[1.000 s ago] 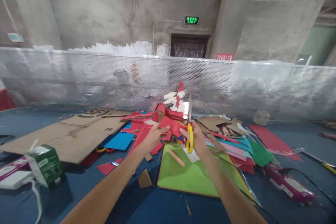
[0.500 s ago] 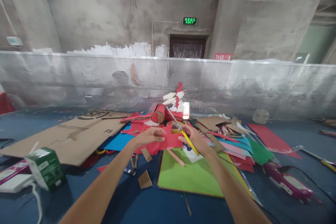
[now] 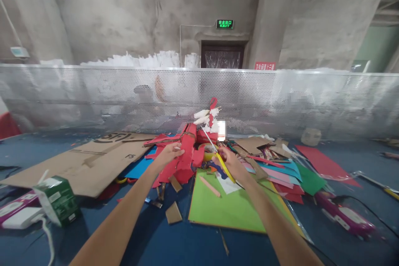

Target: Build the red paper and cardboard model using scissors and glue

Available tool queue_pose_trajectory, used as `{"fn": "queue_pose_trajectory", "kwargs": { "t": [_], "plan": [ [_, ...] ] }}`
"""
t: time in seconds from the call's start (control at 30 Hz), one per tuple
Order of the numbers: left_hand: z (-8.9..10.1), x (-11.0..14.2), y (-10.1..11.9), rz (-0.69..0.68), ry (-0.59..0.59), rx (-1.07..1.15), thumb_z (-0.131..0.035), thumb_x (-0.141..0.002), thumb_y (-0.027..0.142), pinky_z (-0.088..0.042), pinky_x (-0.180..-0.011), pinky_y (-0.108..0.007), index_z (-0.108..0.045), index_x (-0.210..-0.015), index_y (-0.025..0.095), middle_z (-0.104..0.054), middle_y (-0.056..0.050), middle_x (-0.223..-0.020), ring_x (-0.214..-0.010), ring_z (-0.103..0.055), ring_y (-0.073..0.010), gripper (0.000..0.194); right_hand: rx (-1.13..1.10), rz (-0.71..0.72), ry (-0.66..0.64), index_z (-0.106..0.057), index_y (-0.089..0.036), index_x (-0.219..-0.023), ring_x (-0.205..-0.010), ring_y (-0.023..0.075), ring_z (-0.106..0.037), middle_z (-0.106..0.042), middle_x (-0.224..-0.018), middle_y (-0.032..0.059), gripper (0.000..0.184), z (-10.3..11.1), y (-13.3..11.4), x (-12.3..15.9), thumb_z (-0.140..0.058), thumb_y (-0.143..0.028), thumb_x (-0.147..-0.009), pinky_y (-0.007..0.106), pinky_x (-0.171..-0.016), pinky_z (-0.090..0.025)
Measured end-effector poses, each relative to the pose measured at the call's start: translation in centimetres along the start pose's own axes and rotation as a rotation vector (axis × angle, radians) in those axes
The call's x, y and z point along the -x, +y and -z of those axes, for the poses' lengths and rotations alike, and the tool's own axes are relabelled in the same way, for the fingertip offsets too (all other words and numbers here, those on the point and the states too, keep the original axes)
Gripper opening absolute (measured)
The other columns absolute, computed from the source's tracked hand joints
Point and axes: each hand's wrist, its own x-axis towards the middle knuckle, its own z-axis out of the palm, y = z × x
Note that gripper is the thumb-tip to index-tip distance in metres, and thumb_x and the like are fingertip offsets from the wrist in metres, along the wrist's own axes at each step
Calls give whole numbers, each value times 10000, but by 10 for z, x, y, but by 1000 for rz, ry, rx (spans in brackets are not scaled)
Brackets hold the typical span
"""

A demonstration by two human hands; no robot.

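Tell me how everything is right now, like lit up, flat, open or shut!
Scissors: in the right hand, blades look together.
Left hand: fingers bent by red paper, grip unclear.
Exit sign: lit green.
Big cardboard sheet: lying on the blue table.
Green sheet: flat, with a pink strip on it.
Green box: on the table, can't tell if open.
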Motion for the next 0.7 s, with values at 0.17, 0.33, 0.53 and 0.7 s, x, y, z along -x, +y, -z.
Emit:
{"fn": "queue_pose_trajectory", "kwargs": {
  "t": [0.17, 0.33, 0.53, 0.7],
  "plan": [
    [4, -20, -14, -11, 48, -55, -868, -531, 591, -521, -636, -292, -654, -741, 180, -681, -25, -703, -648, -633, -174, 509, 94, 47, -51, -628, -190, -1131, -828, 201, -678, -704, -909, 28, 471, -7, 5, -1, -761, -506, -808, 320, -757, -556],
    [-6, -52, -29, -71, 148, -148, -798, -620, 554, -513, -630, -291, -624, -740, 192, -644, -8, -702, -632, -593, -157, 419, 60, -7, -107, -599, -202, -1111, -660, 146, -628, -665, -840, 9, 445, -9, 1, 2, -755, -498, -818, 248, -557, -504],
    [-14, -79, -36, -134, 163, -327, -727, -714, 378, -497, -657, -291, -614, -745, 212, -655, 2, -702, -622, -615, -161, 203, -150, -157, -189, -560, -217, -1112, -413, 50, -459, -576, -722, -68, 494, -7, -4, 5, -769, -529, -792, 183, -385, -410],
    [-19, -86, -43, -158, 176, -442, -707, -759, 310, -489, -703, -295, -607, -793, 219, -682, 0, -703, -679, -666, -181, 139, -251, -198, -113, -536, -222, -1086, -408, 43, -459, -582, -729, -70, 514, -12, -21, 11, -753, -572, -779, 159, -356, -396]
  ]
}}
